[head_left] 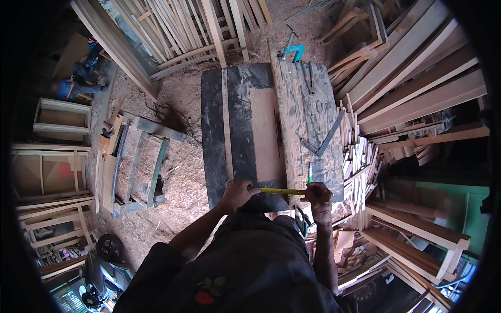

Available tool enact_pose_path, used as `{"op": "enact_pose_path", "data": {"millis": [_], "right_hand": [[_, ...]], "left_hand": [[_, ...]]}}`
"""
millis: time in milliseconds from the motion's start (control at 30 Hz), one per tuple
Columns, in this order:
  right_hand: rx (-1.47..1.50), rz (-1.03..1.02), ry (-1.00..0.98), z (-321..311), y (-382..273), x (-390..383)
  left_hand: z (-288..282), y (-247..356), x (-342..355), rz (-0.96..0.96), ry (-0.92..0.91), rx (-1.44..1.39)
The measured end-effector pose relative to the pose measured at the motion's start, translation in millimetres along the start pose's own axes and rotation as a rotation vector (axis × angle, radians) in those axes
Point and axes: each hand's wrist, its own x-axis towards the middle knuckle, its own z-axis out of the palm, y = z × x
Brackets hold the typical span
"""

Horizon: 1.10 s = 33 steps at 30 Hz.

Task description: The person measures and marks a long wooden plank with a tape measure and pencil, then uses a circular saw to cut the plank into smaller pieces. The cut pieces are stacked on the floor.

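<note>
A yellow tape measure [282, 191] is stretched straight between my hands across the near end of the workbench. My left hand [239, 195] is closed on one end of the blade, and my right hand [319, 197] grips the other end; its case is not clearly seen. Just beyond lies a flat light-brown wood panel [267, 133] on the dark bench top [213, 130]. Right of the panel runs a long thick wooden beam [286, 115]. A narrow wood strip [227, 120] lies to the left. Close to my right hand is a slim green-and-white tool [310, 172].
A metal square [327, 136], pincers [309, 78] and a teal clamp [296, 53] are on the bench's right side. Another clamp [301, 221] sits at the near edge. Offcuts [360, 161] pile rightward. A low wooden frame [141, 161] stands left. Another person [83, 78] is far left.
</note>
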Motion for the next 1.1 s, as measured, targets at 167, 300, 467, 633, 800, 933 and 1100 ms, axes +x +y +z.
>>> {"op": "enact_pose_path", "data": {"millis": [167, 300, 467, 633, 800, 933, 1100], "right_hand": [[-0.513, -0.241, 0.088, -21.3, 7.3, -13.6], [-0.614, -0.237, 0.095, -22.8, 26.1, -43.8], [-0.649, -0.145, 0.046, -10.7, 52.5, -64.0], [-0.75, -0.195, 0.057, -9.9, 57.2, -63.3], [-0.813, -0.139, 0.031, -8.9, 51.6, -61.5], [-0.84, -0.203, 0.056, -6.4, 48.9, -59.5], [-0.89, -0.18, 0.042, -5.3, 43.8, -58.2]], "left_hand": [[-9.6, -51.7, 37.1, -0.119, 0.189, 0.103], [-25.3, -63.2, 75.5, -0.297, 0.13, 0.25], [-30.2, -62.3, 115.6, -0.434, 0.13, 0.26], [-22.6, -60.0, 137.6, -0.462, 0.209, 0.296], [-21.4, -53.2, 153.4, -0.501, 0.163, 0.294], [-23.5, -51.0, 163.1, -0.54, 0.088, 0.283], [-24.3, -54.9, 168.1, -0.485, 0.212, 0.306]]}}
